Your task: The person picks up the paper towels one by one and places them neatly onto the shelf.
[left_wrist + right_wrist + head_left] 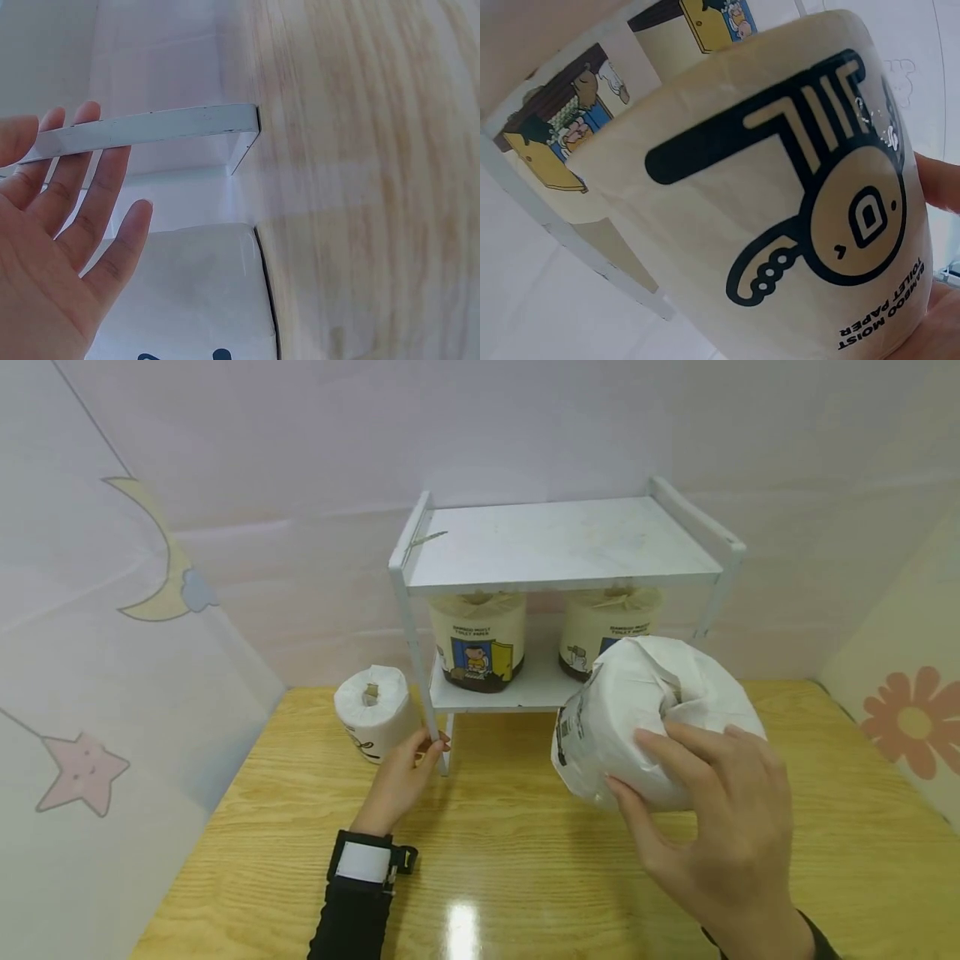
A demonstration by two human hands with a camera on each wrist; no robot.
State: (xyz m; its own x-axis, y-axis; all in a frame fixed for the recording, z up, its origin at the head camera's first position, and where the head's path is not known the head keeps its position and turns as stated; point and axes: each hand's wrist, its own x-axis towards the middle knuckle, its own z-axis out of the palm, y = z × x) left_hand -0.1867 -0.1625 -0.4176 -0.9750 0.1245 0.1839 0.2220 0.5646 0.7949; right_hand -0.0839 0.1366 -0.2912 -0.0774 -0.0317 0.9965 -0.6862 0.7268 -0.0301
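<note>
A wrapped toilet paper roll [622,727], white with a dark cartoon print, is tilted in the air in front of the shelf's right side. My right hand [720,810] grips it from the near right; the printed side of the roll [780,195] fills the right wrist view. With thumb and fingers on either side, my left hand [401,777] holds the front left leg of a small white shelf rack [562,547]. In the left wrist view, the fingers of my left hand [67,225] pass behind that leg [180,125].
On the rack's lower shelf stand two wrapped rolls, one left [480,639] and one right [581,635]. Another roll [375,714] stands on the wooden table [495,827], just left of the rack. A pale wall [540,427] rises behind.
</note>
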